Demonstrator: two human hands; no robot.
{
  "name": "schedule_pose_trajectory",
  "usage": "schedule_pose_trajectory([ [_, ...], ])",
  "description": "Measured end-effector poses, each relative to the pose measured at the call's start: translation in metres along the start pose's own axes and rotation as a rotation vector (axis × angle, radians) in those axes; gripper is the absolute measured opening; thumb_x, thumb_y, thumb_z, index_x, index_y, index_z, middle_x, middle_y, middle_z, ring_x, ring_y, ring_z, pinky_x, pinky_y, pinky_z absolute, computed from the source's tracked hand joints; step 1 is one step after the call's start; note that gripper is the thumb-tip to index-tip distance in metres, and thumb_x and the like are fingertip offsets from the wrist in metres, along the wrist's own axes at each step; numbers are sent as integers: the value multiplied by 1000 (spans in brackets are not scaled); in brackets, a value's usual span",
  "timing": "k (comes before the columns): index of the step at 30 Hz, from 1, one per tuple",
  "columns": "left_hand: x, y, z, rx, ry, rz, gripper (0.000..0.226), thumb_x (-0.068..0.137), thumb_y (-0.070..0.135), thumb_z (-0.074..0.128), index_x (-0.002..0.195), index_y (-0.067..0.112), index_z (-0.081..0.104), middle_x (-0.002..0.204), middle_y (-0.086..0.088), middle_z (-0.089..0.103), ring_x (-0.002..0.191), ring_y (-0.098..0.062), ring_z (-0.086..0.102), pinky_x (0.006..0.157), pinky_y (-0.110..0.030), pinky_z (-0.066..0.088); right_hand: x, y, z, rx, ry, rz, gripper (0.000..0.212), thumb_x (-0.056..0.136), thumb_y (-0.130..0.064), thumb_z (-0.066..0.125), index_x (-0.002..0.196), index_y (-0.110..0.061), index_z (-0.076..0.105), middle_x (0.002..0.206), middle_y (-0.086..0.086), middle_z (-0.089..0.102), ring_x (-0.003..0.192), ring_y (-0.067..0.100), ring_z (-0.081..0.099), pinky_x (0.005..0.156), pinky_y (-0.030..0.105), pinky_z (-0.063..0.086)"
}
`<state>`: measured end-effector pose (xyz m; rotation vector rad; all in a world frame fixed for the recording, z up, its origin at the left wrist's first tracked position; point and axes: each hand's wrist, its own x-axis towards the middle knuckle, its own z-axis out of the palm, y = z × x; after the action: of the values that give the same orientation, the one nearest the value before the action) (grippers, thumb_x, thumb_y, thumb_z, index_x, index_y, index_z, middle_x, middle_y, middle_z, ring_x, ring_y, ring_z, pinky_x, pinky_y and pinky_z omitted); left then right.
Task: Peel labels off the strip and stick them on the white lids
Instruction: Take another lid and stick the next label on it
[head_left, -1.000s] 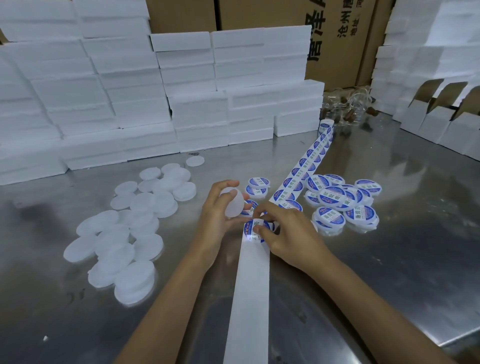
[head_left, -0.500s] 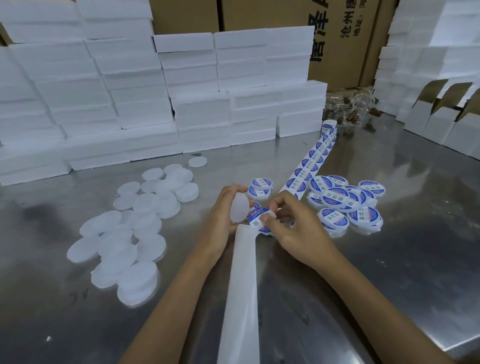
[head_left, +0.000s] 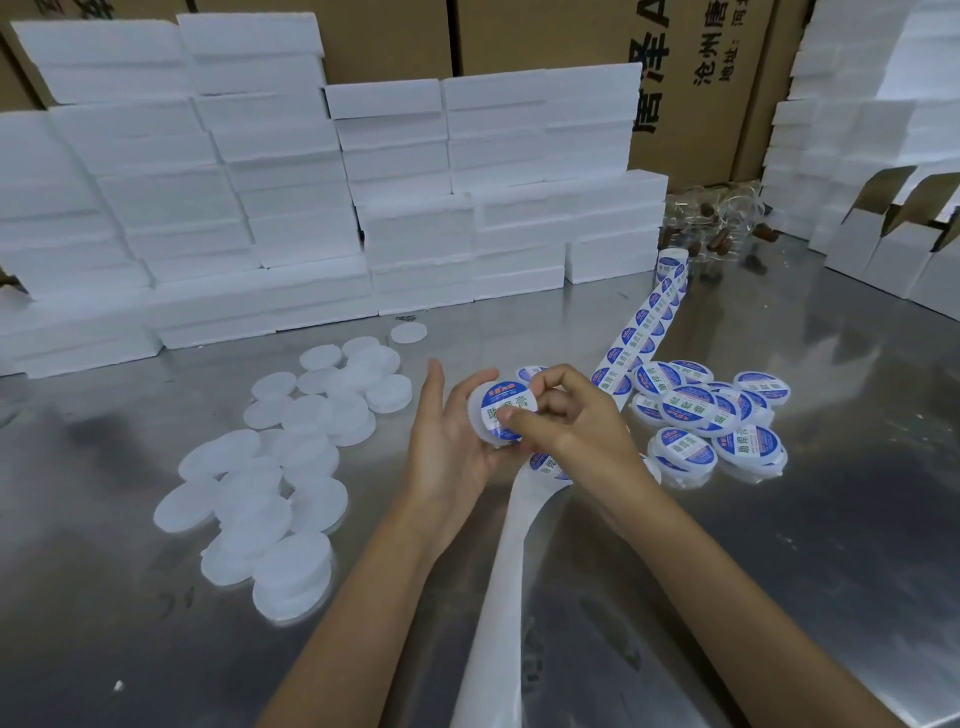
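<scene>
My left hand (head_left: 441, 441) holds a white lid (head_left: 477, 415) upright in its fingers, face toward me. A round blue-and-white label (head_left: 500, 402) lies on the lid's face. My right hand (head_left: 571, 421) pinches the lid, thumb pressing the label and fingers curled over the top edge. The label strip (head_left: 636, 338) runs from a small roll (head_left: 672, 260) down under my hands. Its empty white backing (head_left: 506, 561) trails toward me.
Several blank white lids (head_left: 291, 467) lie heaped at left on the steel table (head_left: 779, 545). Several labelled lids (head_left: 696, 410) sit at right. White foam boxes (head_left: 311, 208) are stacked along the back, with folded white cartons (head_left: 883, 249) and a bag of bottles (head_left: 717, 223) at far right.
My right hand peeled a label off the strip, lifted it, and now presses it onto the lid in my left hand. Both hands rose a little off the table.
</scene>
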<state>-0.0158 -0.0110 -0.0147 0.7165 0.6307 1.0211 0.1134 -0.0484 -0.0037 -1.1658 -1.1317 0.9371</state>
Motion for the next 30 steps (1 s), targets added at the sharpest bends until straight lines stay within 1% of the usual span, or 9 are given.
schedule_pose_trajectory([
  [4, -1, 2, 4, 14, -2, 5, 71, 94, 63, 37, 131, 4, 57, 129, -28, 63, 127, -43, 56, 108, -56, 44, 1, 7, 3, -5, 24, -6, 26, 80, -7, 77, 83, -14, 53, 73, 4, 71, 65, 16, 63, 60, 24, 52],
  [7, -2, 1, 7, 54, 21, 26, 68, 100, 59, 32, 129, 3, 58, 129, -28, 62, 128, -43, 55, 109, -54, 43, 2, 9, 3, -10, 39, -13, 25, 80, -6, 77, 83, -14, 54, 75, 3, 72, 68, 15, 66, 58, 20, 53],
  [13, -5, -1, 16, 149, 36, 64, 60, 103, 52, 29, 123, 5, 60, 128, -25, 65, 121, -40, 62, 97, -42, 54, 3, 13, 3, -93, 68, -56, 25, 80, -10, 78, 85, -15, 54, 81, 9, 70, 75, 31, 67, 64, 33, 56],
  [16, -6, -2, 19, 191, 35, 107, 53, 104, 49, 31, 122, 7, 59, 120, -21, 69, 110, -34, 68, 88, -37, 58, 4, 17, 2, -198, 97, -107, 28, 79, -20, 81, 86, -21, 54, 76, 3, 67, 64, 23, 62, 63, 37, 56],
  [19, -7, 0, 19, 173, 21, 148, 50, 104, 47, 31, 120, 9, 60, 106, -16, 70, 99, -29, 68, 81, -33, 59, 6, 22, -1, -348, 169, -110, 44, 72, -46, 81, 94, -29, 46, 71, 3, 63, 61, 16, 63, 63, 32, 54],
  [22, -10, 2, 18, 89, -3, 124, 54, 103, 52, 31, 118, 8, 60, 116, -23, 67, 112, -35, 63, 96, -41, 53, 2, 25, -3, -482, 196, -165, 53, 66, -73, 68, 82, -29, 42, 63, -15, 54, 56, 6, 54, 53, 19, 42],
  [24, -12, 1, 19, 5, -44, 79, 56, 103, 54, 32, 119, 8, 59, 130, -28, 62, 124, -39, 58, 108, -45, 46, -2, 27, -1, -537, 179, -229, 52, 66, -80, 61, 76, -31, 46, 65, -18, 55, 58, 4, 52, 52, 19, 40],
  [27, -12, 1, 18, -90, -112, 43, 55, 102, 55, 32, 121, 11, 59, 135, -27, 59, 124, -37, 58, 102, -43, 49, -3, 28, 2, -599, 163, -271, 55, 75, -79, 52, 79, -25, 56, 63, -3, 56, 60, 12, 55, 57, 37, 48],
  [30, -11, 2, 18, -111, -154, 26, 48, 102, 50, 36, 122, 13, 57, 135, -25, 60, 124, -37, 58, 103, -42, 48, -2, 27, 2, -622, 216, -324, 48, 89, -62, 50, 66, -20, 46, 53, -2, 49, 52, 14, 48, 53, 34, 43],
])
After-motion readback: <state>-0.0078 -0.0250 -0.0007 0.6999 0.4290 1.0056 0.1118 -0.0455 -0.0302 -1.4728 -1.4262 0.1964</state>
